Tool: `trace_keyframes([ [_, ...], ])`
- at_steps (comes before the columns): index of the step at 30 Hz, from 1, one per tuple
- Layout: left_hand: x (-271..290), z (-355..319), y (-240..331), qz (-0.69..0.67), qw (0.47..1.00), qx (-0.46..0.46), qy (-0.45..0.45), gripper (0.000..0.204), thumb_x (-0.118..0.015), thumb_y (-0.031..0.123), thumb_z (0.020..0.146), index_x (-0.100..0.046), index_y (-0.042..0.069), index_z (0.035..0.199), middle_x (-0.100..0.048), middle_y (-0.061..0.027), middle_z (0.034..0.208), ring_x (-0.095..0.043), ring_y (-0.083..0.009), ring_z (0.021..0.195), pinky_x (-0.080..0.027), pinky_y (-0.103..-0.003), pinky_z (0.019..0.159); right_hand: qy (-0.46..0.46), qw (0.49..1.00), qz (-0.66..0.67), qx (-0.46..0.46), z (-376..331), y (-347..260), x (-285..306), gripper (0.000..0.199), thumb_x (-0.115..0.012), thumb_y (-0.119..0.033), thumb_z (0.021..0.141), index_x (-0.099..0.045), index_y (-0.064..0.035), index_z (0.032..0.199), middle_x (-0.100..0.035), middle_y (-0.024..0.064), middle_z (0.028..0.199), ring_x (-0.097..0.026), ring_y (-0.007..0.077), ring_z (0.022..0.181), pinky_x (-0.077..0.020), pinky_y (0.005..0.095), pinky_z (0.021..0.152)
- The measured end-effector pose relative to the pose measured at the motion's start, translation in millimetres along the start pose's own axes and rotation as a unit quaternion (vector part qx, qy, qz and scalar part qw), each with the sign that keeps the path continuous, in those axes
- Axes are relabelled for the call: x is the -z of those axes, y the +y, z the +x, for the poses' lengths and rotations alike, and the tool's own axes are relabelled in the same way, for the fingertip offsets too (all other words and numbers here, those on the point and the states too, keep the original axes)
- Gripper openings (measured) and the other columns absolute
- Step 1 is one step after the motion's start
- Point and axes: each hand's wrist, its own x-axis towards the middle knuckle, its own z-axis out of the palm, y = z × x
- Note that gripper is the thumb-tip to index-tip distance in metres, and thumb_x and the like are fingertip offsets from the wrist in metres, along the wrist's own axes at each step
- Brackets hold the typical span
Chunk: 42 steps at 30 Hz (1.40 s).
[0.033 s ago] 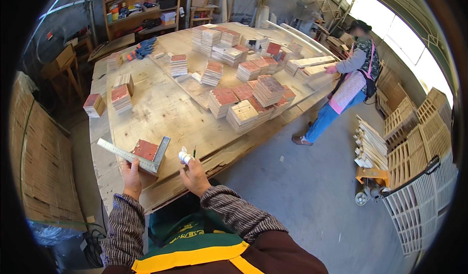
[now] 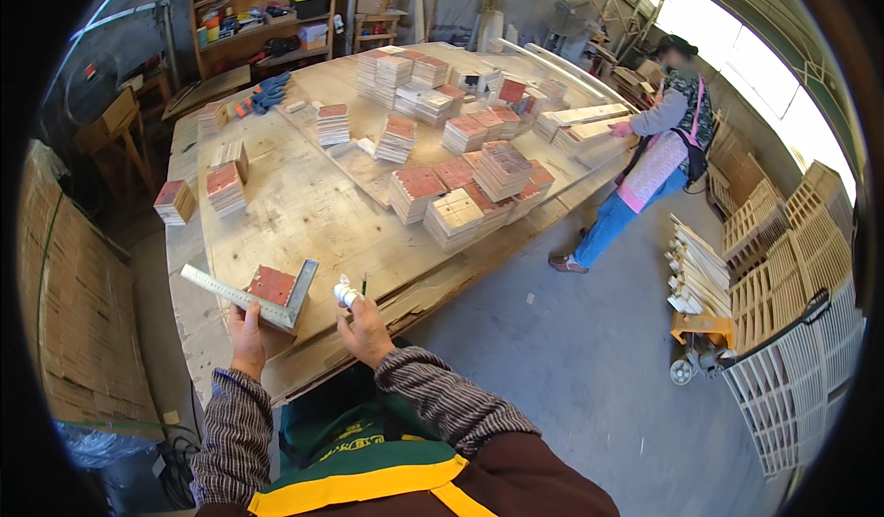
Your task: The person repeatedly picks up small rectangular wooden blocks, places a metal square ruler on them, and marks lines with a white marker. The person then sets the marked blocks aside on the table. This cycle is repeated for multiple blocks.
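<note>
At the near left of the workbench [image 2: 285, 172], my left hand [image 2: 247, 340] grips a metal try square [image 2: 241, 294] by its ruled blade. The square lies over a stack of red-topped wooden blocks [image 2: 273, 284], its thicker arm along the right side. To the right of it, my right hand [image 2: 366, 333] is closed round a thin dark pencil-like stick [image 2: 364, 284] that points up. Something white and bunched [image 2: 345, 292] shows at its fingertips; whether it is wrapped on a finger or held, I cannot tell.
Several stacks of plywood blocks [image 2: 419, 188] stand across the bench. Blue and orange gloves [image 2: 264, 95] lie at the far left. A co-worker [image 2: 668, 139] handles wooden strips [image 2: 589, 132] at the far right. Slatted wooden racks [image 2: 783, 333] stand on the right floor; tool shelves [image 2: 262, 20] are behind.
</note>
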Motion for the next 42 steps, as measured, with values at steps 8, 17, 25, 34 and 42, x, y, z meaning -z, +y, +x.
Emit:
trace_keyframes([
  [8, 7.1, 4.7, -5.7, 0.006, 1.000, -0.001, -0.005, 0.049, -0.057, 0.011, 0.096, -0.041, 0.000, 0.141, -0.052, -0.0068, 0.134, -0.050, -0.0194, 0.122, -0.037, -0.033, 0.108, 0.026, 0.998, -0.057, 0.019, -1.6, 31.4, -15.9, 0.022, -0.063, -0.001, 0.080, -0.054, 0.0015, 0.100, -0.055, 0.0229, 0.091, -0.053, 0.0399, 0.086, -0.0457, 0.0457, 0.077],
  [17, 13.9, 7.1, -10.2, 0.028, 0.999, -0.015, -0.014, 0.044, -0.056, 0.016, 0.097, -0.045, 0.000, 0.137, -0.054, -0.0073, 0.132, -0.050, -0.0189, 0.120, -0.037, -0.033, 0.107, 0.120, 0.990, -0.035, 0.063, 3.3, 17.1, 20.9, 0.028, -0.064, -0.002, 0.083, -0.053, 0.0076, 0.107, -0.057, 0.0228, 0.095, -0.055, 0.0386, 0.089, -0.0480, 0.0438, 0.079],
  [25, 16.2, 8.9, -11.7, 0.033, 0.999, -0.027, -0.021, 0.046, -0.058, 0.019, 0.097, -0.045, 0.000, 0.138, -0.054, -0.0068, 0.129, -0.051, -0.0189, 0.117, -0.038, -0.032, 0.104, 0.390, 0.875, -0.257, -0.126, 27.9, 72.6, 342.2, 0.022, -0.058, -0.017, 0.096, -0.058, 0.0013, 0.107, -0.061, 0.0138, 0.088, -0.061, 0.0264, 0.079, -0.0508, 0.0396, 0.073],
  [34, 7.8, 6.3, -5.9, 0.000, 1.000, -0.016, -0.013, 0.043, -0.058, 0.017, 0.097, -0.048, 0.000, 0.135, -0.056, -0.0063, 0.126, -0.053, -0.0177, 0.114, -0.040, -0.032, 0.102, 0.448, 0.801, -0.374, -0.130, 46.5, 62.6, 506.0, 0.023, -0.061, -0.020, 0.090, -0.063, -0.0001, 0.101, -0.067, 0.0189, 0.079, -0.067, 0.0339, 0.072, -0.0521, 0.0437, 0.066],
  [42, 13.3, 8.2, -7.7, -0.006, 0.999, -0.022, -0.030, 0.040, -0.059, 0.015, 0.097, -0.049, 0.001, 0.133, -0.057, -0.0062, 0.126, -0.054, -0.0171, 0.114, -0.041, -0.032, 0.103, 0.199, 0.946, -0.170, -0.189, -41.0, 84.2, 244.7, 0.028, -0.064, -0.013, 0.092, -0.064, -0.0035, 0.117, -0.069, 0.0098, 0.093, -0.066, 0.0154, 0.082, -0.0548, 0.0318, 0.074],
])
